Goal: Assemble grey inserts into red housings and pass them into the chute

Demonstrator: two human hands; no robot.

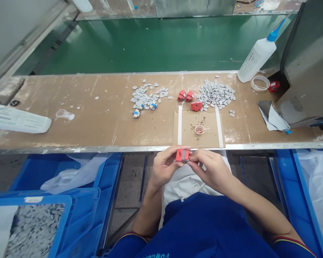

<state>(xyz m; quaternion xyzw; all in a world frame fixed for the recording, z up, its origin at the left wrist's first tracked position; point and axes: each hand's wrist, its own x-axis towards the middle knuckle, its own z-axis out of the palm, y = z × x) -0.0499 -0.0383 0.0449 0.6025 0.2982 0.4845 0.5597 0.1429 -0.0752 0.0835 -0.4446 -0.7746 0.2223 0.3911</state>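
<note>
red plastic housing (182, 155) sits just off the metal bench edge (102, 148), pinched firmly between the fingers of the left hand (164, 167) and right hand (210, 170). a flat grey strip (183, 155) crosses its face; fingertips (193, 154) hide its ends.

Legible txt nearly nil. Blue shirt (193, 229): white caps at chest, cut off by bottom frame edge, approx "FONGC…" (letters unsure). White squeeze bottle (255, 61): printed label, too small to read. Paper sheet (16, 120) at left of bench: printed lines, illegible. White sticker (33, 199) on blue bin: faint marks, can't read. No brand or number confirmed.
</note>
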